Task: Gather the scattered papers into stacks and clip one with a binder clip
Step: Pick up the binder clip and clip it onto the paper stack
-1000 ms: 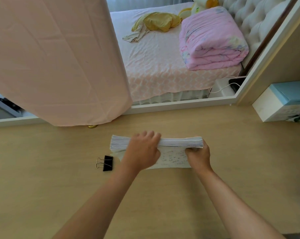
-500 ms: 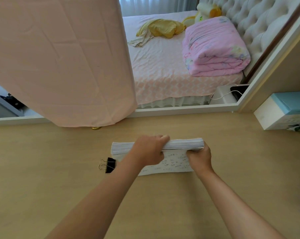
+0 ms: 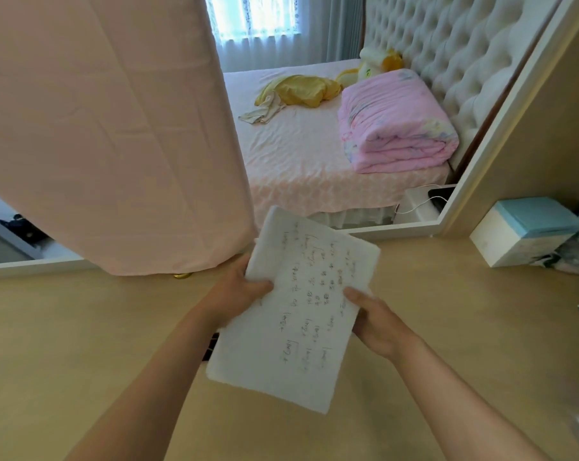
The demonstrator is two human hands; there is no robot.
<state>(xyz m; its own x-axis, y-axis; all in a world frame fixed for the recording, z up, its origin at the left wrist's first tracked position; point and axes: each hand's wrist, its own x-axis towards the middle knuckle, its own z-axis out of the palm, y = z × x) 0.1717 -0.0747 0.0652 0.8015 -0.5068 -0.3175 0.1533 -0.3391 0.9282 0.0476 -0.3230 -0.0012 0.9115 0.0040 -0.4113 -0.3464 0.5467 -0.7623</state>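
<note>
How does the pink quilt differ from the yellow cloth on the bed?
The pink quilt is folded into a neat, thick bundle; the yellow cloth lies crumpled and low. The pink quilt is much bulkier than the yellow cloth. Both rest on the bed.

pink curtain [image 3: 98, 128] | folded pink quilt [image 3: 394, 124] on bed [image 3: 298, 161] | blue-lidded box [image 3: 527, 227]

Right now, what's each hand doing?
Left hand: holding the white handwritten paper stack by its left edge.
Right hand: holding the same stack's right edge.
</note>
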